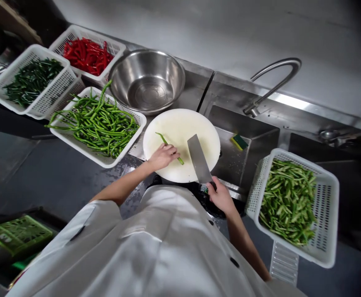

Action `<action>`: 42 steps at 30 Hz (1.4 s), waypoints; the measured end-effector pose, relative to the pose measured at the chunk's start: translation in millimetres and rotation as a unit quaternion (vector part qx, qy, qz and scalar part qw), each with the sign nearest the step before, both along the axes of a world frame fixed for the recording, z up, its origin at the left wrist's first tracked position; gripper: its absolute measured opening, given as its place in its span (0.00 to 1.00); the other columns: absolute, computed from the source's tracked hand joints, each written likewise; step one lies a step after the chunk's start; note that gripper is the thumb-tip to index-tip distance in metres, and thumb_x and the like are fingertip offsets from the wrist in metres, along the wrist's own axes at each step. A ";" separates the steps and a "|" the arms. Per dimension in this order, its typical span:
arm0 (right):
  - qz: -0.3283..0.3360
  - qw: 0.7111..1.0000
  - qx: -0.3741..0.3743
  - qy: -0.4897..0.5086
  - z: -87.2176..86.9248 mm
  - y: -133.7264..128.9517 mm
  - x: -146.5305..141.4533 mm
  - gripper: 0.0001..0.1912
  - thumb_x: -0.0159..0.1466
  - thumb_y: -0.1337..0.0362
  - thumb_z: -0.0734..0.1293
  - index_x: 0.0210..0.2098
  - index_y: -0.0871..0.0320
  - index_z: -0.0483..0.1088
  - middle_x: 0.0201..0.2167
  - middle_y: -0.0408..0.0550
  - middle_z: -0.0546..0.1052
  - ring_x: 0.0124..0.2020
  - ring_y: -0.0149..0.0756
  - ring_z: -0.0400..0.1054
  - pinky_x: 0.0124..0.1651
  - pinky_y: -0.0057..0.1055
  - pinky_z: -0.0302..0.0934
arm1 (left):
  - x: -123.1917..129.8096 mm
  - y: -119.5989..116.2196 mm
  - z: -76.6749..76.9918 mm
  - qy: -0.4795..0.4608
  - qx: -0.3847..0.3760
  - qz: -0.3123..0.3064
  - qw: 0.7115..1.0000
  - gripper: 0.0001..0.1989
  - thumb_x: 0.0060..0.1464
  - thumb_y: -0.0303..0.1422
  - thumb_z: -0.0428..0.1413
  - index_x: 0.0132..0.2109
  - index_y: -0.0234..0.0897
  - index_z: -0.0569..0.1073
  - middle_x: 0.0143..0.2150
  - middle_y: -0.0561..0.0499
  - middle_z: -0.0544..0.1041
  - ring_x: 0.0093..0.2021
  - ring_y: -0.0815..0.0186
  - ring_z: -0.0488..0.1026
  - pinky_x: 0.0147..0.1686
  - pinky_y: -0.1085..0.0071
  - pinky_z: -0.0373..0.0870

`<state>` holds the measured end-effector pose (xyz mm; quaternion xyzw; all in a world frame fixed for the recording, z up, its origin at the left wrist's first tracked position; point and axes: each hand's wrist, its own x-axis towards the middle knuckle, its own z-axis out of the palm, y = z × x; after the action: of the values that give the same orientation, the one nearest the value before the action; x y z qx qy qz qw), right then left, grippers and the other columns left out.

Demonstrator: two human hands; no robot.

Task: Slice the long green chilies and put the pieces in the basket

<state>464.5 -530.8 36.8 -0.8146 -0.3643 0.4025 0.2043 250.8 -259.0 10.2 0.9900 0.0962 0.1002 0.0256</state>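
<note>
A round white cutting board [155, 123] lies in front of me. My left hand [165, 157] is closed over a long green chili pepper [161, 137] on the board, whose ends stick out on both sides of the fingers. In my right hand [220, 194] is the handle of a cleaver [198, 159], its broad blade over the board's right part, apart from the pepper. Left of the board, a white basket [98, 161] holds whole long green peppers [106, 128]. At the right, another basket [329, 214] contains sliced green pieces [287, 202].
Behind the board stands a steel bowl [148, 82]. Baskets of red peppers [87, 53] and dark green peppers [33, 82] sit at the back left. To the right is a sink [230, 165] with a sponge [239, 142] and a curved faucet [276, 82].
</note>
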 end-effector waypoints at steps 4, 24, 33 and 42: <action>0.122 0.982 -0.052 -0.133 21.3 -7.4 10.0 0.23 0.75 0.57 0.55 0.61 0.61 0.68 0.43 0.57 0.82 0.43 0.50 0.78 0.50 0.40 0.67 | 21.0 -31.2 -49.4 0.034 -0.048 0.035 0.998 0.17 0.69 0.23 0.50 0.55 0.41 0.80 0.51 0.44 0.79 0.54 0.55 0.71 0.55 0.58 0.67; 0.315 0.915 -0.179 -0.176 70.4 39.7 -11.8 0.15 0.80 0.62 0.52 0.59 0.62 0.60 0.42 0.61 0.82 0.43 0.50 0.78 0.39 0.35 0.60 | 21.2 -17.4 -79.7 -0.049 -0.118 0.079 0.989 0.16 0.70 0.26 0.46 0.51 0.35 0.79 0.46 0.42 0.78 0.48 0.56 0.69 0.54 0.61 0.71; 0.307 0.926 -0.154 -0.157 58.4 59.9 -16.4 0.13 0.80 0.62 0.53 0.58 0.62 0.59 0.43 0.62 0.81 0.45 0.50 0.78 0.40 0.34 0.58 | 21.5 -20.5 -84.6 -0.054 -0.120 0.104 0.986 0.16 0.70 0.24 0.45 0.48 0.34 0.78 0.45 0.42 0.78 0.48 0.56 0.69 0.54 0.63 0.71; 0.285 0.937 -0.135 -0.151 47.0 77.2 -22.0 0.14 0.79 0.61 0.53 0.58 0.61 0.60 0.42 0.60 0.80 0.45 0.51 0.77 0.41 0.34 0.58 | 21.1 -23.5 -87.2 -0.082 -0.141 0.097 0.982 0.16 0.69 0.23 0.45 0.46 0.34 0.78 0.43 0.41 0.76 0.47 0.57 0.69 0.51 0.61 0.73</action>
<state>442.5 -453.6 83.8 -0.7476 -0.5499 0.3617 -0.0887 271.9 -282.5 -76.9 0.9508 0.2021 0.1688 0.1632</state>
